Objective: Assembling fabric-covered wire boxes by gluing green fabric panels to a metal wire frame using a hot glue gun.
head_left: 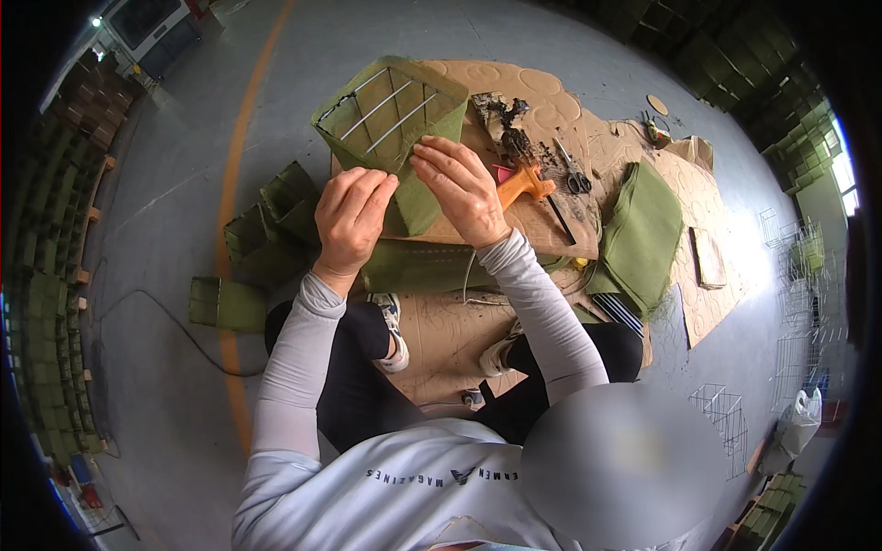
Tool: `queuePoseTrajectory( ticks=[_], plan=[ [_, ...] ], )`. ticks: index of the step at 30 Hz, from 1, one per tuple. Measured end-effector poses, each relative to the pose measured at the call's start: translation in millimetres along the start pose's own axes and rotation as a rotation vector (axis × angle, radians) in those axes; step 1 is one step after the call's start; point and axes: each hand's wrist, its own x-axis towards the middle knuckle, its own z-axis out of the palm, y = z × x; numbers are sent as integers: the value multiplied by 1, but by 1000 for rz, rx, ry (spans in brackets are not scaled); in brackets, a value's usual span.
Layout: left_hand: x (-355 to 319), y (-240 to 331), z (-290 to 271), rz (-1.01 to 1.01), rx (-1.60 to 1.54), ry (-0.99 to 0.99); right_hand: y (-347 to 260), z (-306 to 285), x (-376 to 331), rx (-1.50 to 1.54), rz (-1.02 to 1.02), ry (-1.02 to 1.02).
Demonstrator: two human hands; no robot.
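Note:
A green fabric-covered box with a metal wire frame (389, 112) is tilted in front of me, its wire bars showing across the opening. My left hand (353, 220) is closed, fingertips pinched at the box's near edge. Close beside it, my right hand (461, 188) pinches the same edge a little higher and to the right. Whether a thread or small piece sits between the fingertips is too fine to make out. Just right of my right hand, an orange tool (524, 188) lies on the cardboard (514, 81). A pair of scissors (575, 176) lies beyond it.
Folded green fabric (640, 234) lies to the right, with metal rods (617, 312) under its near end. Smaller green boxes (230, 304) sit on the floor at left. Wire frames (721, 413) stand at right. Stacked green boxes (46, 331) line the left side.

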Motion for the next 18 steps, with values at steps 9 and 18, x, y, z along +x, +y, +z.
queuePoseTrajectory(
  ticks=[9, 18],
  plan=[
    [1, -2, 4, -41, 21, 26, 8, 2, 8, 22, -16, -27],
    [4, -6, 5, -112, -43, 1, 16, -1, 24, 29, -40, -144]
  ],
)
